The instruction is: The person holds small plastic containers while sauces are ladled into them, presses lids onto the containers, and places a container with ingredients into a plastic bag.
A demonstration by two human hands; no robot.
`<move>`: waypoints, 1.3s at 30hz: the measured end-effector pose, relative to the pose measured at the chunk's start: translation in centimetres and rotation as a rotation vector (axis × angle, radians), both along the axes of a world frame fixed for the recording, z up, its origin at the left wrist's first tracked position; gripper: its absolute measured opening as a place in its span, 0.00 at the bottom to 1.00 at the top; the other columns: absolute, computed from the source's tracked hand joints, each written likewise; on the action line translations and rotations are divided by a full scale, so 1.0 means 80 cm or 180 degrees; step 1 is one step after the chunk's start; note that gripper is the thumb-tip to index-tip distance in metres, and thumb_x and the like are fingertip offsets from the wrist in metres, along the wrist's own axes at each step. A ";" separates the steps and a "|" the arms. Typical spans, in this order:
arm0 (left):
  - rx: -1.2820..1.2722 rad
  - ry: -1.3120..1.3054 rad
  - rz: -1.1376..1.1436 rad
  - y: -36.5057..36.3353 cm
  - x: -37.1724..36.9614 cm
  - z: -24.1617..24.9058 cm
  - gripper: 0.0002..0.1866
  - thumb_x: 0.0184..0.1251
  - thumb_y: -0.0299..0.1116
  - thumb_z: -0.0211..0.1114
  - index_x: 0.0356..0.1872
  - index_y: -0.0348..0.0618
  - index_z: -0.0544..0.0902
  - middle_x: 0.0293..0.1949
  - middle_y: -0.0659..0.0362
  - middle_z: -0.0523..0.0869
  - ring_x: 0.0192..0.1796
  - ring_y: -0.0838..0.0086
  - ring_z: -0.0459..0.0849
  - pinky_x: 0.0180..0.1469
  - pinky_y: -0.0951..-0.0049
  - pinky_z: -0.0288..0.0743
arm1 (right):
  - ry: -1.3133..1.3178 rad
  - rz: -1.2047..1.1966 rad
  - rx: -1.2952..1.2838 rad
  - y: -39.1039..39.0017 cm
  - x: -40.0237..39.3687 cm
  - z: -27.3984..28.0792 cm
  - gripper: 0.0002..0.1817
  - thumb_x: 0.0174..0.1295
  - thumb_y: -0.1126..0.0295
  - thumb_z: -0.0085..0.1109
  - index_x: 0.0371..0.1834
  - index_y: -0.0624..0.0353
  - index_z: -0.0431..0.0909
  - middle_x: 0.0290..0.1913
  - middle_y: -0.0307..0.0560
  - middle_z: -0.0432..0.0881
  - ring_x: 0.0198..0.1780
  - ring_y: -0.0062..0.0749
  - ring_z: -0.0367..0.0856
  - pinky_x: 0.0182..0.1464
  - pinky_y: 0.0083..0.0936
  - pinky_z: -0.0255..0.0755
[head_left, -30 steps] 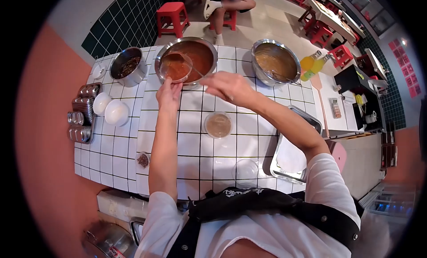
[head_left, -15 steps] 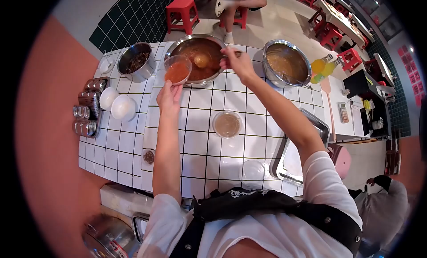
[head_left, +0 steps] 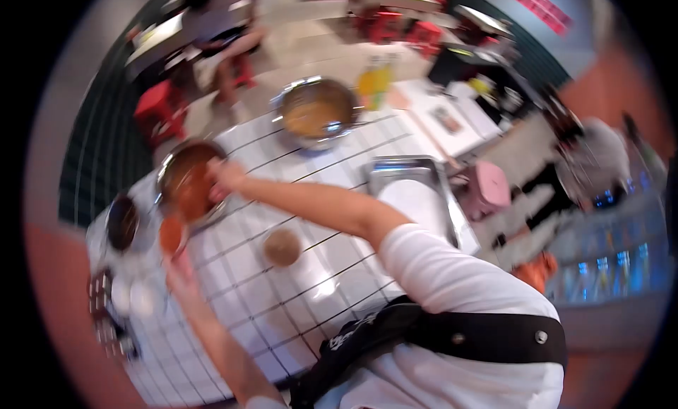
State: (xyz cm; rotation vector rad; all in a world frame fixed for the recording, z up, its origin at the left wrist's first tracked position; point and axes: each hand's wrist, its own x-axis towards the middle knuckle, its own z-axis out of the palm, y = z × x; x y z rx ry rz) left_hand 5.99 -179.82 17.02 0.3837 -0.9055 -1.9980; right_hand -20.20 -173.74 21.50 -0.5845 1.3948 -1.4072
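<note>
2 were filled — red cup (head_left: pixel 171 234) clasped in left hand (head_left: pixel 181 273), brown cup (head_left: pixel 282 247) set down; grip of right hand (head_left: pixel 226 179) couldn't be told.

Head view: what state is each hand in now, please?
Left hand: closed on small round cup of orange-red sauce.
Right hand: curled by large round steel bowl; whether holding, cannot tell.

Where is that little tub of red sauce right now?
In the head view, the tub is toward the left side, in the person's left hand, just beside the steel bowl of red sauce.
</note>
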 end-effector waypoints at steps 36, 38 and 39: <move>0.1485 -0.1000 0.1124 0.001 -0.104 0.036 0.16 0.61 0.30 0.65 0.44 0.28 0.74 0.43 0.47 0.78 0.47 0.57 0.81 0.54 0.62 0.80 | 0.1061 -0.0185 -0.0767 0.035 -0.018 0.208 0.25 0.70 0.54 0.42 0.43 0.72 0.74 0.28 0.55 0.82 0.26 0.35 0.83 0.31 0.27 0.81; 0.1487 -0.0889 0.1109 0.000 -0.112 0.041 0.15 0.61 0.29 0.64 0.44 0.28 0.74 0.42 0.48 0.78 0.47 0.58 0.81 0.53 0.62 0.80 | 0.1504 0.0041 -0.0956 0.051 -0.002 0.201 0.21 0.71 0.57 0.42 0.45 0.68 0.75 0.28 0.50 0.82 0.28 0.31 0.83 0.31 0.25 0.79; 0.1500 -0.0869 0.1115 -0.002 -0.118 0.044 0.15 0.61 0.29 0.63 0.43 0.28 0.74 0.42 0.49 0.78 0.46 0.58 0.82 0.53 0.62 0.80 | 0.1872 0.0178 -0.1124 0.062 0.006 0.190 0.19 0.71 0.59 0.44 0.45 0.66 0.76 0.29 0.49 0.83 0.29 0.30 0.83 0.32 0.25 0.78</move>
